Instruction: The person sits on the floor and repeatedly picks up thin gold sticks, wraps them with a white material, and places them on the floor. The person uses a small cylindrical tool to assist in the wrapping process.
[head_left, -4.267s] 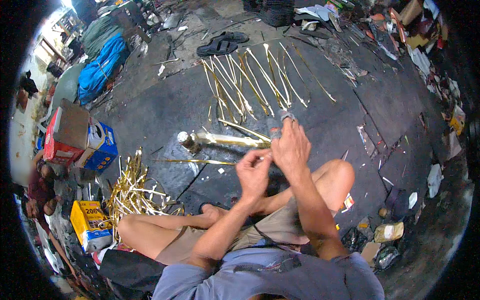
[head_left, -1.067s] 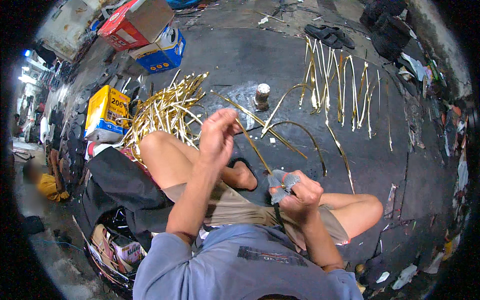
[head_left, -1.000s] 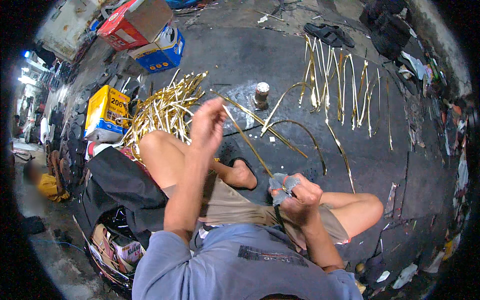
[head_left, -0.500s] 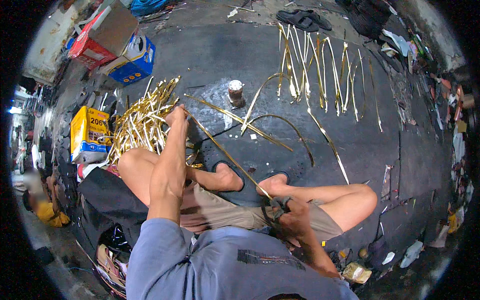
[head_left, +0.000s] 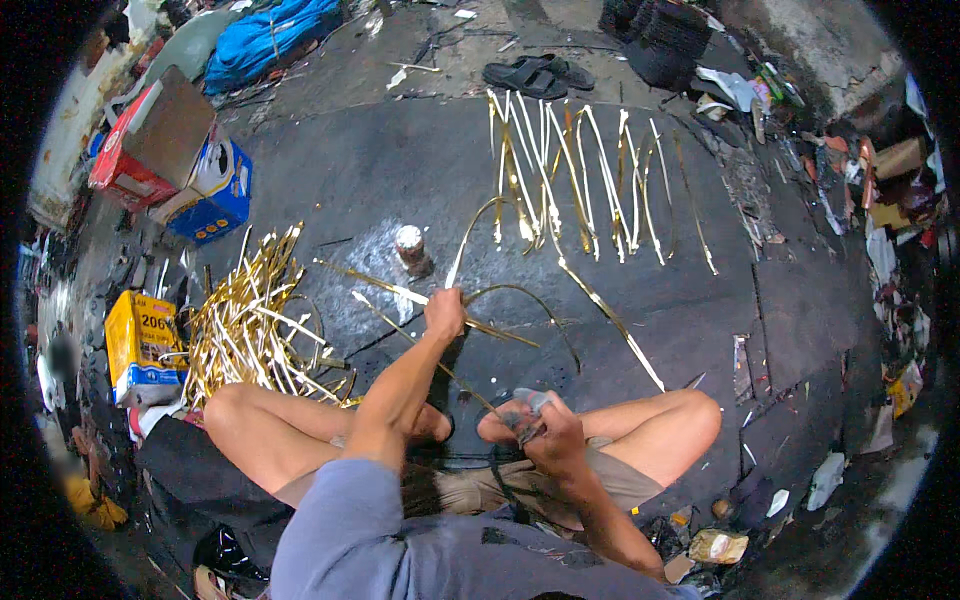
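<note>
My left hand [head_left: 445, 314] reaches forward over the dark mat, its fingers closed at the end of a curved gold strip [head_left: 467, 238]. My right hand [head_left: 560, 440] is drawn in near my foot, closed on a crumpled grey rag [head_left: 524, 414]. From that rag a long thin gold strip [head_left: 427, 358] runs out to the upper left, passing by my left forearm. Other gold strips [head_left: 375, 282] cross one another just beyond my left hand. A big pile of gold strips [head_left: 250, 330] lies at the left, beside my knee.
Beyond my left hand stands a small white-topped can [head_left: 410, 250] amid white smears. Strips lie in a row [head_left: 570, 180] at the far right, near black sandals [head_left: 540, 75]. Open boxes [head_left: 160, 150] and a yellow-and-blue bag [head_left: 143, 345] stand left. Scraps litter the right edge.
My left hand has left the pile and moved right to the crossed strips. The rag hand has risen slightly, and the strip's far end is loose. The view has shifted.
</note>
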